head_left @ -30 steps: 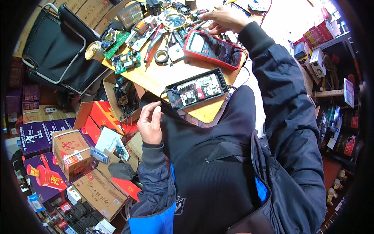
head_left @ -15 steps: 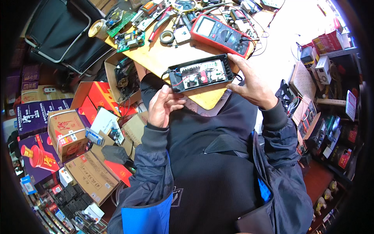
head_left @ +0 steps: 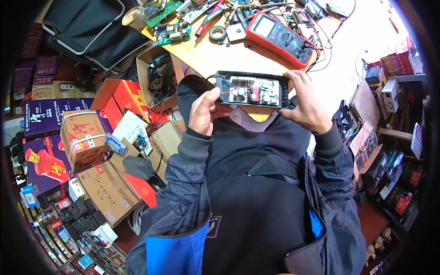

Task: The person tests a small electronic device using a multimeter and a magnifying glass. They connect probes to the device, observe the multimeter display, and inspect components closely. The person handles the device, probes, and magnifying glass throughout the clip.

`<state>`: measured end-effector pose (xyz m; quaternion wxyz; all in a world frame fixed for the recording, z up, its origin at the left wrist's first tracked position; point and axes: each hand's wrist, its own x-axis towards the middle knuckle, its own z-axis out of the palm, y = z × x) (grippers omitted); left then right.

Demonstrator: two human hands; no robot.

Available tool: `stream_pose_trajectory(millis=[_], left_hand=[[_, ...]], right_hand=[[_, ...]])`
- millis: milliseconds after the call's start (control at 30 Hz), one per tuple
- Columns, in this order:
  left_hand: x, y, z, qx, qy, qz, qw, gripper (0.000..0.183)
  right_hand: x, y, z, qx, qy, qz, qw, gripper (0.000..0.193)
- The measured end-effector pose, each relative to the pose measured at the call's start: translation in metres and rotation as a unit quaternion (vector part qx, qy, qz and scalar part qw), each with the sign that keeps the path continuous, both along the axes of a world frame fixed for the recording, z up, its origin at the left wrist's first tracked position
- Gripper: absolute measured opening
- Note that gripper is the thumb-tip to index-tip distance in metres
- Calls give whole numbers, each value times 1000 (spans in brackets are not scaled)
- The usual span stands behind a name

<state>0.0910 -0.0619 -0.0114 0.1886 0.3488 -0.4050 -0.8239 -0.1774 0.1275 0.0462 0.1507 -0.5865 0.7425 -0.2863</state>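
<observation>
Between my two hands is an open black plastic case with a circuit board [head_left: 255, 90] inside, held over the table's near corner. The board carries white and red parts, and a red wire runs along its left side. My left hand [head_left: 205, 109] grips the case's left end, thumb on top and fingers underneath. At the other end my right hand [head_left: 308, 104] pinches the case between thumb and fingers. Just beyond it on the table lies a red multimeter [head_left: 280, 39] with leads plugged in.
Loose circuit boards [head_left: 173, 34], a roll of black tape [head_left: 217, 33] and tools cover the far part of the yellow tabletop [head_left: 192, 58]. Cardboard boxes [head_left: 107, 192] crowd the left, next to a black folding chair [head_left: 91, 30]. Shelves with boxes stand at right.
The black case has come nearer to me and turned more level, with both hands still on it. The whole view has shifted, so the table sits higher and further right.
</observation>
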Motion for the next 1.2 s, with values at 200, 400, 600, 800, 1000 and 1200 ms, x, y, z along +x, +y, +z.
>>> stream_pose_trajectory(millis=[200, 400, 600, 800, 1000, 1200], left_hand=[[-3, 13, 17, 59, 93, 38, 993, 31], [3, 22, 28, 111, 139, 13, 984, 56], [5, 24, 22, 125, 97, 27, 987, 65], [9, 22, 19, 83, 114, 23, 990, 60], [8, 21, 24, 82, 127, 24, 988, 63], [0, 25, 36, 56, 116, 35, 991, 64]], right_hand=[[23, 21, 6, 1, -146, -34, 989, 92], [40, 39, 10, -11, -267, -76, 961, 100], [50, 45, 10, -23, -283, -72, 956, 103], [48, 48, 3, -61, -328, -87, 939, 111], [47, 49, -1, -32, -355, -88, 930, 117], [46, 48, 0, -14, -359, -82, 930, 112]])
